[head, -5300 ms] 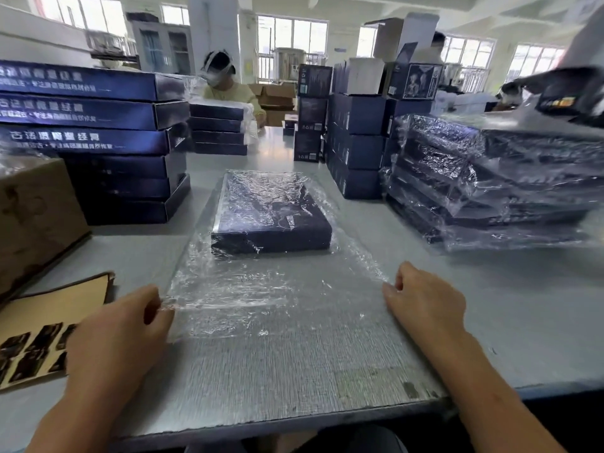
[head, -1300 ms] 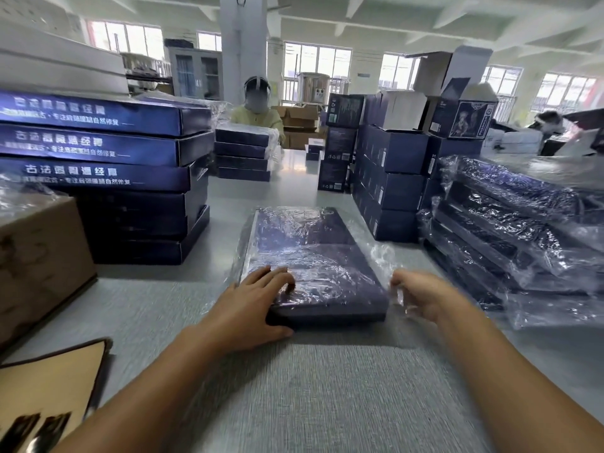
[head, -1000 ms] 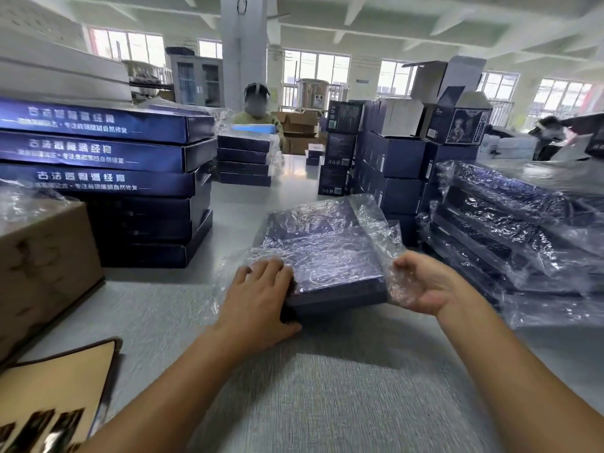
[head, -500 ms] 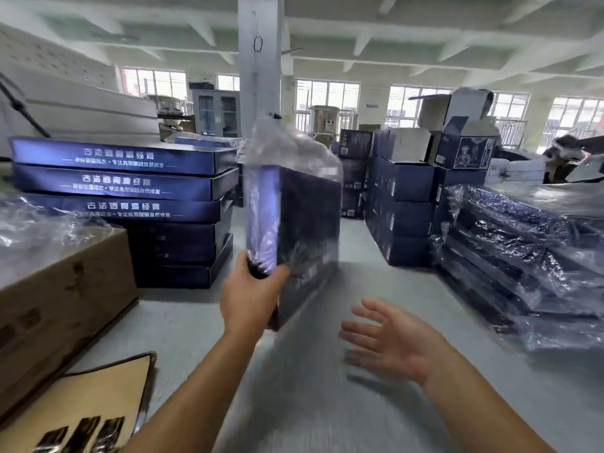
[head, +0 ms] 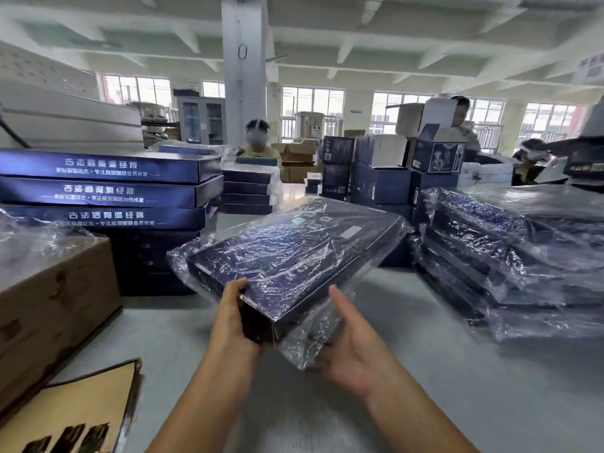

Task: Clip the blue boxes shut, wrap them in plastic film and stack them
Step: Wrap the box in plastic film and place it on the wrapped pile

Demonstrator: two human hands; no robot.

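Blue box (head: 294,256) is up off the table (head: 425,371), held tilted in front of me with its far end higher and pointing to the right. The left hand (head: 232,318) grips its near corner, thumb on the top face and fingers curled under the edge, so I judge that hand carries most of the weight. The right hand (head: 353,348) lies open below the near right side, palm up and thumb straight. It touches the loose tail of plastic film (head: 313,341) that hangs off the underside. Its fingertips are behind the film and I cannot tell how far they bend.

I judge the wrapping of this box mostly done. Film covers the whole top face and the far end, crinkled but close to the surface. The lid looks shut under it, though I cannot see any clip. What is left on this one is the slack tail at the near end, which wants folding flat against the bottom before the box goes down.

The wrapped stack (head: 506,266) sits on the right of the table, several film-covered boxes high, and I take that as where this box belongs. The unwrapped stack (head: 108,191) on the left, with bare printed sides, tells me a good share of the job remains. Nearer me on the left are a cardboard carton (head: 55,305) under loose film and a brown card sheet (head: 75,420).
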